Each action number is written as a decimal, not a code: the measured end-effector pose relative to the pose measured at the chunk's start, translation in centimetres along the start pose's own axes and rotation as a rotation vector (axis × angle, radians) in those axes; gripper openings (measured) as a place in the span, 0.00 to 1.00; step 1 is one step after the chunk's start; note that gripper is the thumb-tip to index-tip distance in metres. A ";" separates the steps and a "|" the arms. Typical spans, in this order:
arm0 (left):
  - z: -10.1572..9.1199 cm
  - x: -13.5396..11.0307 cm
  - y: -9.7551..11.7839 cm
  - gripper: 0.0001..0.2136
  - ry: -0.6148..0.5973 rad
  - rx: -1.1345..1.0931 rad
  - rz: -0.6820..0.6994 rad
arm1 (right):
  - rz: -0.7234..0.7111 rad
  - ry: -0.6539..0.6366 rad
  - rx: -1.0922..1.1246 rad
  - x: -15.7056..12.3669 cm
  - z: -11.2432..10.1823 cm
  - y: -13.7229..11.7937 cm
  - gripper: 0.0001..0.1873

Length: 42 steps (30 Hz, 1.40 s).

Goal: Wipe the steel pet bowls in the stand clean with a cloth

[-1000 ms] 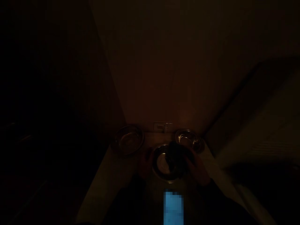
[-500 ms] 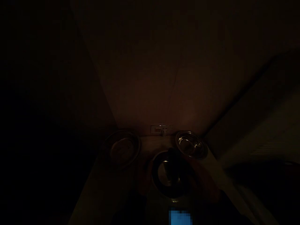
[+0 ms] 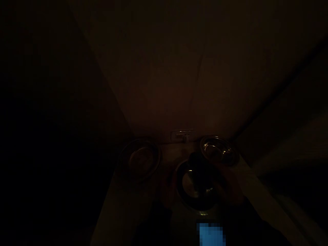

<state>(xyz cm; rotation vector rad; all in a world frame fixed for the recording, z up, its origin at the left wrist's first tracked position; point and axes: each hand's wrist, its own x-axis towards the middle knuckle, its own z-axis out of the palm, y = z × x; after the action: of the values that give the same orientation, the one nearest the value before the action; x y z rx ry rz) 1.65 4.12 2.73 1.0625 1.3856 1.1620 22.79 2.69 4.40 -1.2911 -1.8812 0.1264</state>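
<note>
The scene is very dark. A round metal bowl with a shiny inside stands at the middle of a light table, between my two hands. My left hand is at the bowl's left rim, its fingers lost in shadow. On the right, my right hand is closed round a dark object over the bowl. That object's kind is too dark to make out, and it hides part of the bowl's inside.
Two more round metal dishes stand toward the wall: a wide dish at the left and a shinier dish at the right. A wall socket with a plug is just above the table. A blue pixelated patch shows at the bottom.
The whole view has shifted, so the table, dishes and both hands appear further right and slightly higher. My hands keep about the same places at the bowl.
</note>
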 end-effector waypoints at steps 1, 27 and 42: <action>0.1 -0.1 0.0 0.16 -0.001 0.001 0.008 | -0.012 -0.005 0.005 0.0 0.0 0.2 0.25; 3.3 -2.0 -0.7 0.17 0.086 0.120 0.088 | -0.067 -0.007 0.186 -2.8 -2.3 2.0 0.28; 1.3 -3.3 -1.6 0.14 0.021 0.091 0.142 | 0.028 0.075 0.217 -3.8 -1.5 -0.2 0.22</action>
<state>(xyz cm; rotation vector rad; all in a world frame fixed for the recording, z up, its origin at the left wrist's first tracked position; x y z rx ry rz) 3.25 0.81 1.59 1.2331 1.4091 1.2249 24.13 -1.06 3.28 -1.1574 -1.7345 0.2851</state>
